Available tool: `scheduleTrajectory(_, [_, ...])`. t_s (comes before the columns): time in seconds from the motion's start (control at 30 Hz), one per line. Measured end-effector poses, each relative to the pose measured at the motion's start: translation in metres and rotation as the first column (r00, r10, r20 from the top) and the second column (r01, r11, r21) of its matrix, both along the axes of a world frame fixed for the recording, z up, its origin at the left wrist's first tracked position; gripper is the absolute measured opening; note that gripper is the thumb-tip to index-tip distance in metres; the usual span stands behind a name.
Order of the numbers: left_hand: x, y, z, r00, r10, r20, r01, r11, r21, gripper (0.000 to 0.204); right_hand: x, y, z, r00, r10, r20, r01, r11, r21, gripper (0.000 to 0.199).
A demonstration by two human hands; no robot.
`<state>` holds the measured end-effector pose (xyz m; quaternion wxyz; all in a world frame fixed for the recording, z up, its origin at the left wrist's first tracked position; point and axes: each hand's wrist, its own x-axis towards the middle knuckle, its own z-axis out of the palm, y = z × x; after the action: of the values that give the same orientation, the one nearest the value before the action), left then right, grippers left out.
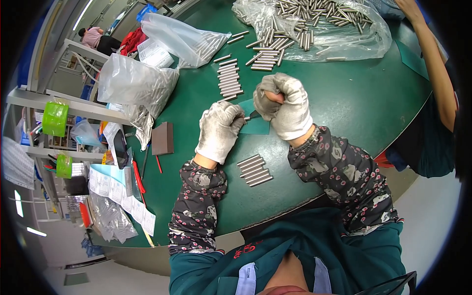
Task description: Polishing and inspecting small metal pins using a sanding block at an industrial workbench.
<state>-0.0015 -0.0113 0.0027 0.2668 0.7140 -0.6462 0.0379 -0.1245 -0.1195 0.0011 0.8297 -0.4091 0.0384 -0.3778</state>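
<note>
Looking from the crowded workshop down to the round green table [354, 103], we see bagged and loose steel pins [305, 22], then 1 small teal pad [258, 125] by our hands. Our right hand [285, 105] is fisted, seemingly around pins; our left hand [219, 130] pinches 1 pin [250, 117] at the pad. We judge each pin stiff, light and slippery, best pinched mid-length.

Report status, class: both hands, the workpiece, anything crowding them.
Left hand gloved, fingers on small metal piece. Right hand fisted above it. Rod row by wrists, apart.
</note>
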Motion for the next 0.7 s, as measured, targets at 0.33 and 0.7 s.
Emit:
scheduleTrajectory(0.33, [0.002,-0.002,0.002,1.0,-0.016,0.027,0.015,0.999,0.039,0.017,0.003,0.005,0.007,0.988,-0.053,-0.146,0.023,0.98,-0.197,0.036])
scheduleTrajectory(0.7, [0.002,-0.001,0.001,1.0,-0.013,0.011,0.013,1.0,0.027,0.017,0.003,0.005,-0.009,0.993,-0.076,-0.093,0.076,0.997,0.001,0.039])
